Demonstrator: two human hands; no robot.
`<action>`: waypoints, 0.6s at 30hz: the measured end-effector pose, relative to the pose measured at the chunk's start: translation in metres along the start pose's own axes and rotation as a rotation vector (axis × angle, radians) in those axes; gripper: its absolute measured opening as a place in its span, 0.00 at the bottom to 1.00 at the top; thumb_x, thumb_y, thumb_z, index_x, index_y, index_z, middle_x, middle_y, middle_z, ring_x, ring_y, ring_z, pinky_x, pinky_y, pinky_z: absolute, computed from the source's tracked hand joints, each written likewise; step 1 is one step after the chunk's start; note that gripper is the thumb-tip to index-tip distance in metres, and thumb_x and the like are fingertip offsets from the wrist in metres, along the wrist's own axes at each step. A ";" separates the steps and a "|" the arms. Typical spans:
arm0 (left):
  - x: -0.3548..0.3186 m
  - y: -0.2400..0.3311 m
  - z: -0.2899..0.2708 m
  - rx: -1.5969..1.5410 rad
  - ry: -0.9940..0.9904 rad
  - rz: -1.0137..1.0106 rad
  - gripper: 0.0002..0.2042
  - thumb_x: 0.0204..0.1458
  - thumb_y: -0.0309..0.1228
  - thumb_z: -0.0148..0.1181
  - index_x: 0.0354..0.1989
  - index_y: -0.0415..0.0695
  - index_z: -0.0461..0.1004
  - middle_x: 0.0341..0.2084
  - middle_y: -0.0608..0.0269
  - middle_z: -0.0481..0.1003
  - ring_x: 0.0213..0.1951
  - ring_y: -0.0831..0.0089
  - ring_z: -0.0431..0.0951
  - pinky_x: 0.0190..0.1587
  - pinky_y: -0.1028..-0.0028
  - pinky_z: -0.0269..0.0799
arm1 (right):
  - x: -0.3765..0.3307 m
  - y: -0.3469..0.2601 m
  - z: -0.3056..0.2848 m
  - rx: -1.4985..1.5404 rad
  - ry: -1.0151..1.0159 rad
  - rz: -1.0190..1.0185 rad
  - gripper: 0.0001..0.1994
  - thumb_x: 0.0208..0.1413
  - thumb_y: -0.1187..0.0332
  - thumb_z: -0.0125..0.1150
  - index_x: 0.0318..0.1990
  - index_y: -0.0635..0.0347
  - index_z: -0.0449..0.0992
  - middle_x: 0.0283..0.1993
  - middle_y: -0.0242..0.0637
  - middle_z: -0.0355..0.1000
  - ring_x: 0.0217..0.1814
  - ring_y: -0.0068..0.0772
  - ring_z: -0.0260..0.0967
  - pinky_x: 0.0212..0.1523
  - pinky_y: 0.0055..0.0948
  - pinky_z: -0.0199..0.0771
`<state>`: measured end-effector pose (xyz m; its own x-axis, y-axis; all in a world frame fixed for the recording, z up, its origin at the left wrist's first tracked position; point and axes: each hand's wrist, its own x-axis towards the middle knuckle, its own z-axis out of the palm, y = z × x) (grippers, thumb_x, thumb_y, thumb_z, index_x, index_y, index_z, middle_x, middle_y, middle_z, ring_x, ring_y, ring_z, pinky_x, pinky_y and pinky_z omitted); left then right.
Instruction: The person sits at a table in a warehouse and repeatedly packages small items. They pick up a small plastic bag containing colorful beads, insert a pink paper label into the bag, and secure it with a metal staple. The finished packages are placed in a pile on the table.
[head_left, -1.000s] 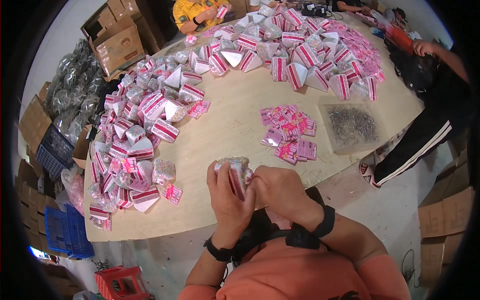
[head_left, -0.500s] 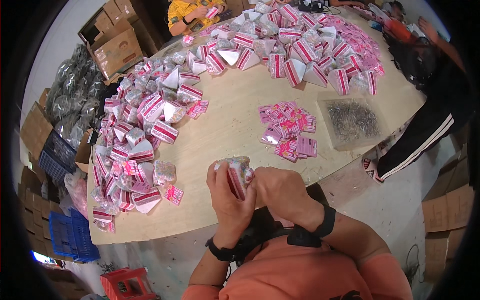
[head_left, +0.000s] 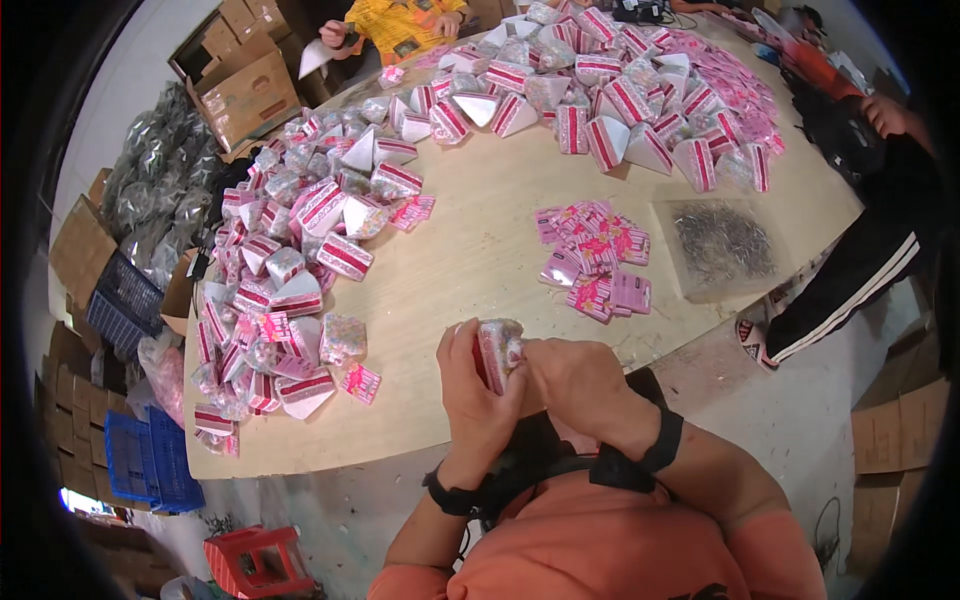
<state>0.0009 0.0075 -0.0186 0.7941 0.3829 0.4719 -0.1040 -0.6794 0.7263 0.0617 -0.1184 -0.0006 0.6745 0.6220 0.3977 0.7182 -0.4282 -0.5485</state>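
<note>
smooth wood-look table, glossy paper-look cards on table, metal pins on table, rough speckled cake slice by table's near edge

The left hand covers part of the cake-slice-shaped piece; where the right hand meets it is hidden (by its own knuckles). Beyond both hands, the top edge crops a yellow-shirted person.

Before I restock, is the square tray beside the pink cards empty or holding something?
Not empty: the tray holds many thin, metallic-looking pieces spread across it. How deep they lie, I can't tell.
</note>
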 end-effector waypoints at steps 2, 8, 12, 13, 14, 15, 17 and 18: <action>-0.001 -0.006 0.000 -0.072 -0.033 -0.049 0.31 0.36 0.25 0.62 0.52 0.37 0.57 0.46 0.46 0.61 0.50 0.54 0.63 0.51 0.65 0.61 | 0.004 0.003 -0.001 0.046 -0.054 0.099 0.04 0.46 0.71 0.52 0.27 0.61 0.70 0.20 0.45 0.67 0.23 0.48 0.67 0.24 0.39 0.66; -0.003 -0.008 0.002 -0.166 -0.049 -0.127 0.32 0.37 0.25 0.62 0.53 0.36 0.55 0.47 0.49 0.60 0.49 0.58 0.63 0.51 0.67 0.61 | 0.008 0.007 -0.001 0.132 -0.052 0.155 0.06 0.45 0.71 0.51 0.27 0.60 0.74 0.22 0.47 0.69 0.25 0.49 0.68 0.25 0.40 0.66; -0.001 -0.008 -0.001 -0.134 -0.081 -0.108 0.31 0.37 0.26 0.63 0.53 0.37 0.57 0.46 0.49 0.61 0.48 0.57 0.64 0.50 0.67 0.62 | 0.006 0.006 -0.004 0.065 -0.054 0.095 0.04 0.45 0.71 0.51 0.25 0.61 0.72 0.20 0.45 0.68 0.23 0.47 0.68 0.24 0.38 0.67; 0.000 -0.006 -0.003 -0.117 -0.105 -0.098 0.31 0.38 0.27 0.62 0.53 0.37 0.57 0.46 0.49 0.61 0.47 0.57 0.65 0.50 0.67 0.62 | 0.005 0.004 -0.006 -0.002 -0.074 0.069 0.04 0.45 0.71 0.51 0.25 0.61 0.71 0.20 0.44 0.67 0.23 0.46 0.68 0.24 0.38 0.67; 0.002 -0.004 -0.005 -0.101 -0.129 -0.089 0.31 0.38 0.27 0.62 0.53 0.38 0.58 0.45 0.49 0.62 0.47 0.56 0.65 0.49 0.67 0.62 | 0.004 0.002 -0.007 -0.069 -0.095 0.042 0.04 0.45 0.71 0.52 0.24 0.61 0.70 0.20 0.43 0.67 0.22 0.45 0.68 0.23 0.37 0.68; 0.003 -0.003 -0.006 -0.084 -0.143 -0.083 0.31 0.38 0.28 0.62 0.53 0.38 0.58 0.45 0.49 0.62 0.47 0.56 0.65 0.49 0.67 0.62 | 0.003 0.000 -0.008 -0.135 -0.088 -0.003 0.04 0.45 0.71 0.52 0.24 0.61 0.69 0.20 0.43 0.67 0.22 0.45 0.67 0.23 0.37 0.67; 0.005 -0.001 -0.008 -0.049 -0.168 -0.069 0.30 0.38 0.29 0.62 0.53 0.39 0.58 0.44 0.49 0.62 0.46 0.56 0.65 0.49 0.66 0.62 | 0.002 -0.005 -0.007 -0.265 -0.074 -0.096 0.04 0.45 0.70 0.52 0.23 0.60 0.68 0.19 0.42 0.66 0.22 0.43 0.67 0.22 0.36 0.67; 0.006 -0.001 -0.009 -0.024 -0.174 -0.065 0.31 0.38 0.30 0.62 0.54 0.39 0.58 0.45 0.48 0.62 0.46 0.55 0.65 0.49 0.66 0.62 | 0.002 -0.005 -0.006 -0.240 -0.075 -0.087 0.04 0.45 0.70 0.52 0.23 0.60 0.68 0.19 0.42 0.66 0.22 0.43 0.68 0.22 0.37 0.67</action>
<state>0.0001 0.0161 -0.0123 0.8908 0.3106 0.3316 -0.0613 -0.6409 0.7652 0.0607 -0.1189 0.0070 0.6004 0.7063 0.3751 0.7989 -0.5088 -0.3208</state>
